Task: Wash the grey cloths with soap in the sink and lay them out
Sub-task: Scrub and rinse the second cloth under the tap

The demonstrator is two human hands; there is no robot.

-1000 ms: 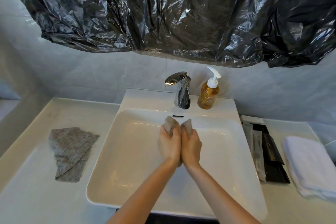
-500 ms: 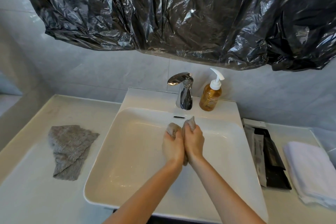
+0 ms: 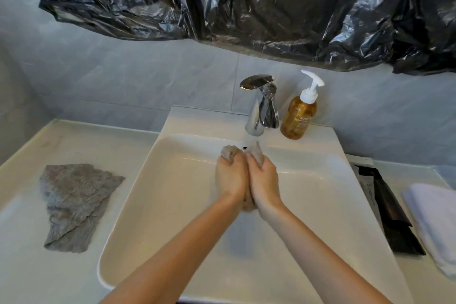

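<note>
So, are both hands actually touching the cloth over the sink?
Touching. The head view shows the left hand and right hand gripping the bunched grey cloth between them, its ends sticking out above the fingers.

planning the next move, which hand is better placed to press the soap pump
Probably the right hand: the soap bottle stands right of the faucet, on that hand's side. The left hand would have to cross over it. Both grip the grey cloth, so the left could hold it alone.
</note>
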